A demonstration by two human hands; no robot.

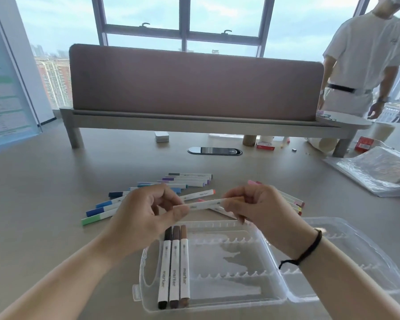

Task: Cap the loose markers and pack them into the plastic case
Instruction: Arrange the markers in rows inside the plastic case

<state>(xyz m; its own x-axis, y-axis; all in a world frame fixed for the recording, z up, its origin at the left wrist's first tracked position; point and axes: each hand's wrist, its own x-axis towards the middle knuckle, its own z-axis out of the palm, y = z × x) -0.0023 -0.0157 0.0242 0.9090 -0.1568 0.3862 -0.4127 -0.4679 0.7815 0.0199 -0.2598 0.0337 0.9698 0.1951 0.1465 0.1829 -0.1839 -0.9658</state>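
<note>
Two hands up over the table (pixel 44 181), both on one white marker (pixel 206 203) held level in the air just past the far rim of the plastic case (pixel 240 294). Left hand (pixel 146 211) pinching the marker's left end with curled fingers, right hand (pixel 256 205) wrapped round the right end, black cord bracelet (pixel 310 249) on that wrist. Can't tell if that marker's capped, ends are buried in the fingers. Three brown-toned markers (pixel 174 266) already lying side by side in the case, hard against its left edge, caps pointing away. Loads of free slots to the right of them, pretty much the whole rest of the tray. Clear lid (pixel 356 262) flopped open to the right, lying flat on the table. Beyond the hands, a loose fan of blue, green and purple markers (pixel 148 192) on the left and a smaller bunch with pink, yellow and red ends (pixel 291 202) on the right, partly hidden behind the right hand. Plenty of bare tabletop left of the case and along the near edge. Further back, a desk divider (pixel 194 84) on a raised shelf, a crinkly plastic bag (pixel 379 169) off to the right, and another person in white (pixel 365 61) standing at the far right corner.
</note>
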